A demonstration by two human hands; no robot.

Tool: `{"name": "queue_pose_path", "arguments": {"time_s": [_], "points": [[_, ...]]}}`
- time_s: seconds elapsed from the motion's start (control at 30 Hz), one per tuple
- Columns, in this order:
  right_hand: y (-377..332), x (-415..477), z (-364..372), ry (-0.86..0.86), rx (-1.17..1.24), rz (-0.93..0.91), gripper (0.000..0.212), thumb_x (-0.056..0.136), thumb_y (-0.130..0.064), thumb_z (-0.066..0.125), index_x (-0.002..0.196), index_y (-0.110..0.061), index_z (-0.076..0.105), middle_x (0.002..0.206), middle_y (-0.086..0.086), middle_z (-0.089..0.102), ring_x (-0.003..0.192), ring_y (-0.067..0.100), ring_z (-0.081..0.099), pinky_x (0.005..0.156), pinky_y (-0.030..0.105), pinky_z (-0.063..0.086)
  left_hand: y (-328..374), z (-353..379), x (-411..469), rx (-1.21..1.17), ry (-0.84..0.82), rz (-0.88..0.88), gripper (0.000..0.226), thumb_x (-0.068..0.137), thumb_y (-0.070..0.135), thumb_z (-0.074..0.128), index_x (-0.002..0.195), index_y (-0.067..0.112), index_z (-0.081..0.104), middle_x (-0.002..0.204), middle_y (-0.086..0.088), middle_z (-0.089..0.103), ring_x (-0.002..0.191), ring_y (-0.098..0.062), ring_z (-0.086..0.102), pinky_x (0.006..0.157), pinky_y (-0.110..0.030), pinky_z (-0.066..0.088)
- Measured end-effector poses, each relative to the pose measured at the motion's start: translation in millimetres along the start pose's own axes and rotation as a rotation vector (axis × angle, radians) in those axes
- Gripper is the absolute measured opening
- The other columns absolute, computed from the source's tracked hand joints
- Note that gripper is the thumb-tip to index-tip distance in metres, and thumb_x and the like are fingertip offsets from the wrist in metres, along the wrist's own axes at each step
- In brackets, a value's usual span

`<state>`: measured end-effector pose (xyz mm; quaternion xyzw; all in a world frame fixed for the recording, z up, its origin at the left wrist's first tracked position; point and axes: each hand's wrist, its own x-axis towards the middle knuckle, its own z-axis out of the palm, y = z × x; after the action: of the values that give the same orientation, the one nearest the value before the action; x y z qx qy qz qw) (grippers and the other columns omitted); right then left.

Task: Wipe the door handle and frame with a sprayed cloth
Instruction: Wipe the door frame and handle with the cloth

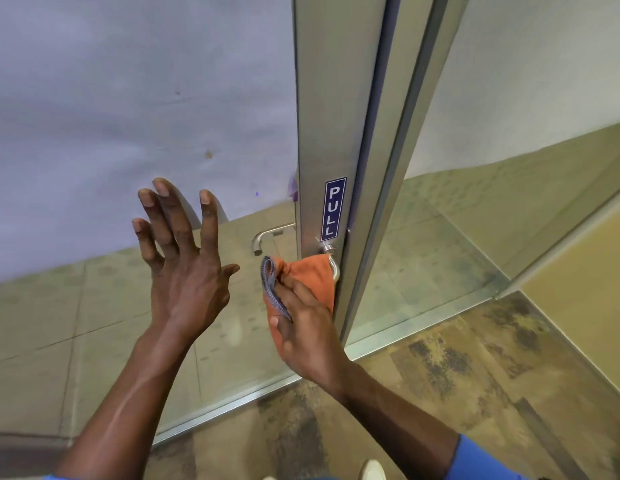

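Your right hand [303,327] is closing its fingers around an orange cloth [310,278] and pressing it over the near door handle [331,261], whose curved metal bar is peeking out at the cloth's 2 o'clock edge. A grey hem of the cloth is folding back at your fingertips. Your left hand [184,258], at 9 o'clock from the cloth, is spreading wide open with nothing in it, palm facing the frosted glass panel [139,109]; whether it is touching the glass is unclear. At 12 o'clock from the cloth, a blue PULL sticker [333,209] is sitting on the metal door frame [336,98]. A second handle [267,237] is showing through the glass at 11 o'clock.
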<state>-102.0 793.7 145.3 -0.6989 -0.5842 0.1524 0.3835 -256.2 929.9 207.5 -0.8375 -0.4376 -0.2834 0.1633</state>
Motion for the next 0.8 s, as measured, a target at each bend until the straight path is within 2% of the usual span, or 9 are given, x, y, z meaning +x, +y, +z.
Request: {"name": "queue_pose_path", "arguments": {"time_s": [0.1,0.2,0.27,0.33,0.4,0.5,0.57,0.73,0.8], "points": [[1,-3,7,-0.023,0.017,-0.008,0.066,0.100,-0.018,0.066,0.162,-0.023,0.043,0.168,-0.005,0.042,0.154,0.013,0.039,0.128,0.028,0.029,1,-1,0,0.005,0.005,0.007,0.157,0.079,0.038,0.101,0.178,0.009,-0.018,0.172,-0.051,-0.014,0.156,-0.041,-0.054,0.132,-0.055,-0.031],[11,-9,4,-0.087,-0.086,-0.133,0.072,0.098,-0.010,0.071,0.163,-0.019,0.041,0.173,-0.002,0.035,0.156,0.015,0.037,0.130,0.026,0.019,2,-3,1,0.003,0.000,0.008,0.157,0.080,0.040,0.100,0.177,0.010,-0.019,0.168,-0.053,-0.008,0.156,-0.043,-0.053,0.131,-0.053,-0.033],[21,-13,-2,-0.143,-0.161,-0.255,0.069,0.100,-0.007,0.067,0.163,-0.016,0.041,0.176,-0.002,0.028,0.145,0.018,0.048,0.127,0.022,0.027,2,-4,2,0.011,-0.008,0.012,0.157,0.079,0.040,0.101,0.178,0.009,-0.018,0.169,-0.053,-0.007,0.161,-0.059,-0.040,0.131,-0.053,-0.033],[32,-16,-8,-0.163,-0.210,-0.342,0.071,0.100,0.000,0.061,0.165,-0.016,0.037,0.179,-0.006,0.019,0.118,0.018,0.053,0.111,0.026,0.043,3,-5,2,0.021,-0.006,0.017,0.158,0.078,0.040,0.102,0.178,0.009,-0.016,0.170,-0.054,-0.004,0.161,-0.073,-0.019,0.131,-0.053,-0.032],[43,-20,-12,-0.171,-0.319,-0.378,0.084,0.094,0.007,0.059,0.168,-0.017,0.028,0.180,-0.007,0.010,0.103,0.019,0.050,0.097,0.033,0.052,2,-4,2,0.006,-0.005,0.023,0.157,0.079,0.039,0.101,0.178,0.010,-0.016,0.171,-0.053,-0.007,0.162,-0.061,-0.036,0.132,-0.053,-0.031],[59,-27,-15,-0.182,-0.480,-0.352,0.107,0.077,0.011,0.066,0.169,-0.018,0.019,0.181,-0.003,0.002,0.097,0.019,0.047,0.081,0.032,0.057,0,-4,2,-0.018,0.009,0.016,0.159,0.078,0.038,0.102,0.178,0.012,-0.019,0.174,-0.036,-0.040,0.158,-0.041,-0.052,0.133,-0.053,-0.031],[69,-34,-16,-0.142,-0.531,-0.339,0.111,0.074,0.011,0.072,0.168,-0.017,0.020,0.181,0.000,0.003,0.105,0.020,0.046,0.080,0.032,0.058,0,-4,3,-0.037,0.009,0.016,0.160,0.078,0.036,0.102,0.178,0.014,-0.021,0.170,-0.021,-0.053,0.159,-0.040,-0.052,0.133,-0.052,-0.031],[86,-44,-25,-0.066,-0.414,-0.263,0.110,0.076,0.019,0.072,0.169,-0.020,0.026,0.181,0.000,0.005,0.147,0.034,0.043,0.081,0.042,0.069,1,-3,3,-0.041,0.026,0.001,0.160,0.077,0.033,0.103,0.178,0.015,-0.021,0.170,-0.018,-0.054,0.160,-0.039,-0.051,0.133,-0.052,-0.031],[82,-41,-26,-0.027,-0.373,-0.236,0.105,0.079,0.019,0.072,0.167,-0.020,0.030,0.181,-0.003,0.006,0.152,0.037,0.044,0.094,0.046,0.066,1,-2,3,-0.042,0.027,-0.007,0.160,0.077,0.032,0.103,0.178,0.015,-0.020,0.170,-0.018,-0.053,0.159,-0.039,-0.051,0.133,-0.052,-0.032]]}}
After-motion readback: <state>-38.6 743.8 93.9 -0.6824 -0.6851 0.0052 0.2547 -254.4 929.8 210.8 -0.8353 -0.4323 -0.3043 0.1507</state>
